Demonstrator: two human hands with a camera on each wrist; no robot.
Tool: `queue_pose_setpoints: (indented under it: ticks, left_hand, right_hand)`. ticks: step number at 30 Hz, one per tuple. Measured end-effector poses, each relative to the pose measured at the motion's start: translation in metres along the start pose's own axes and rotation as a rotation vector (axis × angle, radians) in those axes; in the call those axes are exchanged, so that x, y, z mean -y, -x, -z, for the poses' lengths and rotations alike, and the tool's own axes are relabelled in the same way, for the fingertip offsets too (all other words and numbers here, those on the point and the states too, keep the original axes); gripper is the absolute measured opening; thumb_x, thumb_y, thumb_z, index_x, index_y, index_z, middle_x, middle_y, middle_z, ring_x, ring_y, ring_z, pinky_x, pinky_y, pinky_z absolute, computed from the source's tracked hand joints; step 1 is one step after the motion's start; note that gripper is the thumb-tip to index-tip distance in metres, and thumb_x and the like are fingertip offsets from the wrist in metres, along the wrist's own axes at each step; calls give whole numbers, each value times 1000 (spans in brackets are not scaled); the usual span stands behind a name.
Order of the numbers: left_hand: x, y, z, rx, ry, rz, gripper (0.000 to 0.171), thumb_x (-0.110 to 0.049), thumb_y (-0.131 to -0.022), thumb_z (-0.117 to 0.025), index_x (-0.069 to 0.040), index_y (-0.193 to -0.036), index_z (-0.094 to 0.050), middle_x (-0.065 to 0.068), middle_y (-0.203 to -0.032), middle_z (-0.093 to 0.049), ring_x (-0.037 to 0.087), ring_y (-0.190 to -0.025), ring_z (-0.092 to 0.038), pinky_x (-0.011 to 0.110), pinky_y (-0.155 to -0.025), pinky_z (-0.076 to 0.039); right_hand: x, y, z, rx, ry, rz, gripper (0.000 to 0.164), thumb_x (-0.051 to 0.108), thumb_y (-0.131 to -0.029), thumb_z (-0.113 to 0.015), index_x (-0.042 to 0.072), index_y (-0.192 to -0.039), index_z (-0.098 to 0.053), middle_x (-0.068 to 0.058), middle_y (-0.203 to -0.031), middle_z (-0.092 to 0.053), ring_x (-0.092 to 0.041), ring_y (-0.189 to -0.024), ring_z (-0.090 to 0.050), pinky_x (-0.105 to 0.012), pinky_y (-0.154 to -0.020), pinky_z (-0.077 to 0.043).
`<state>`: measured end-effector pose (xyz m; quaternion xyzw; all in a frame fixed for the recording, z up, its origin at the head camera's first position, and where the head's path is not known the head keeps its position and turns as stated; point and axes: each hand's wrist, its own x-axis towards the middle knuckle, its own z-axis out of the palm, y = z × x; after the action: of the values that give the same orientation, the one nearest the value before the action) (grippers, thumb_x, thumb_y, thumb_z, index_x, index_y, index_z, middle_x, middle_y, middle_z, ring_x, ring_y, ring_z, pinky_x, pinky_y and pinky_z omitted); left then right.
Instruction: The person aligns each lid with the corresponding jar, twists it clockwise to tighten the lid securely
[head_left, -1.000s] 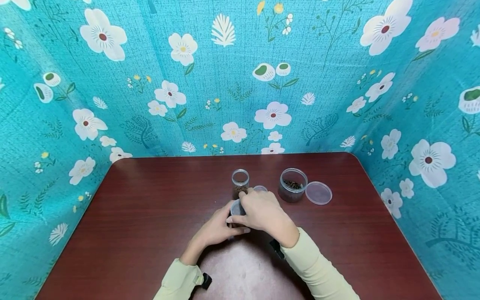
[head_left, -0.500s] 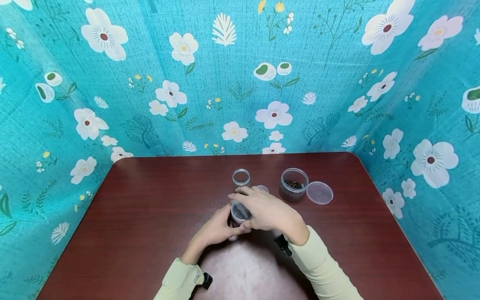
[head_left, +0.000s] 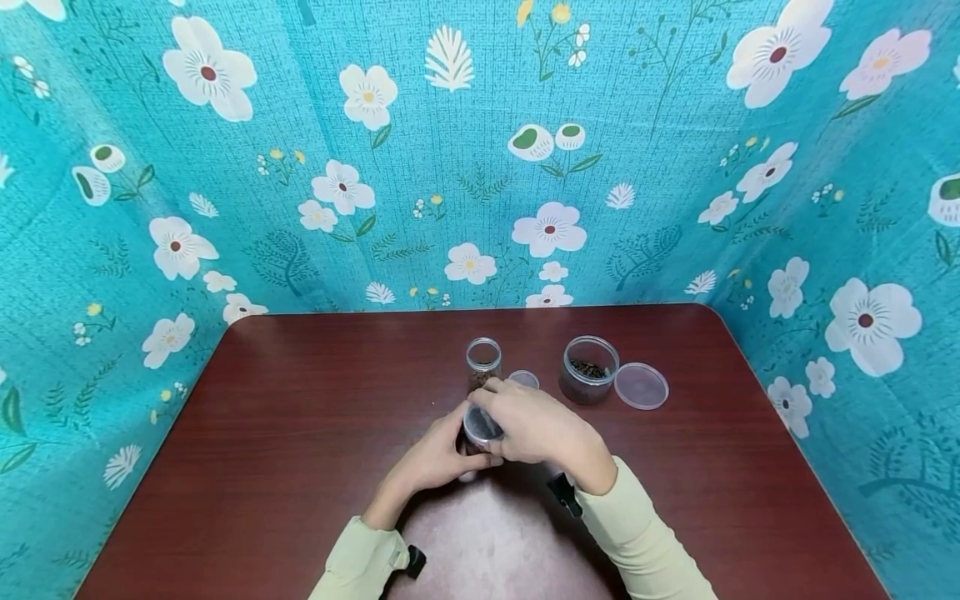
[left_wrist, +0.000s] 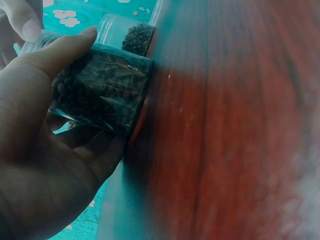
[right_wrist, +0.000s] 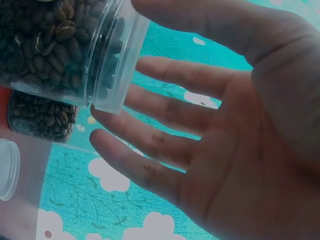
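A clear jar (left_wrist: 100, 92) full of dark coffee beans stands on the table in front of the person. The left hand (head_left: 432, 454) grips its side, thumb across the near side and fingers around the other. On its mouth sits a clear lid (right_wrist: 120, 60). My right hand (head_left: 538, 423) holds the lid's rim between thumb and fingertips, the palm away from it. Just behind stands a slim open jar (head_left: 483, 357) with beans low inside. A small round lid (head_left: 523, 380) lies beside it, partly behind the right hand.
To the right, a wider open jar (head_left: 588, 385) holds dark beans. Its neighbour is a large clear lid (head_left: 642, 387) lying flat. The dark red table (head_left: 315, 400) ends at the back against a turquoise floral cloth (head_left: 420, 167).
The right hand has shifted from lying over the lid to spreading its fingers, then closing them around the rim. The left hand keeps its grip on the jar.
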<state>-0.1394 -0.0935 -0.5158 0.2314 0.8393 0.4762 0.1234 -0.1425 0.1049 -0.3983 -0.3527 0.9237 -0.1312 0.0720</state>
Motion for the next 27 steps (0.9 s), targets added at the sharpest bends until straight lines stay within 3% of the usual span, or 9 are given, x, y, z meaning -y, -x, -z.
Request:
queue_pose_setpoints:
  ticks: [5,11,14,18,22,27]
  left_hand:
    - [0,0,0,-9,12,7,74,-41,-86,-87,-29,-148,-48,-8,-129,-69,9,-116,-66,31,-102,-53]
    - [1,0,0,15,19,10,77,-45,-89,-84,-34,-152,-43,-12,-130,-68,5,-109,-67,29,-99,-53]
    - [1,0,0,39,26,7,75,-45,-91,-83,-36,-153,-41,-11,-118,-71,6,-83,-70,27,-87,-57]
    - [1,0,0,61,50,31,75,-45,-91,-82,-36,-152,-40,-6,-96,-70,11,-54,-63,28,-67,-59]
    - [0,1,0,62,65,45,76,-44,-91,-83,-37,-153,-40,-5,-94,-70,13,-54,-64,29,-64,-58]
    - [1,0,1,38,38,25,77,-46,-90,-83,-39,-154,-39,-10,-118,-70,6,-85,-70,28,-88,-57]
  right_hand:
    - [1,-2,-1,-25,35,-72,50,40,-84,-89,9,-119,-69,-7,-110,-65,-22,-92,-64,-41,-76,-59]
    - [3,-4,-8,-76,69,-173,62,59,-82,-85,7,-112,-69,-9,-102,-66,-24,-85,-61,-44,-69,-58]
    - [3,-5,-12,-98,101,-203,65,65,-82,-82,8,-112,-70,-9,-100,-68,-24,-81,-61,-44,-65,-57]
    - [4,-6,-14,-111,115,-222,67,68,-83,-79,9,-114,-72,-9,-102,-70,-24,-81,-62,-44,-65,-57]
    - [4,-6,-13,-112,107,-230,70,68,-83,-79,9,-119,-72,-9,-106,-72,-25,-84,-65,-46,-66,-57]
    - [5,-2,-7,-92,85,-242,85,73,-82,-76,10,-136,-63,-14,-121,-70,-31,-103,-69,-50,-79,-60]
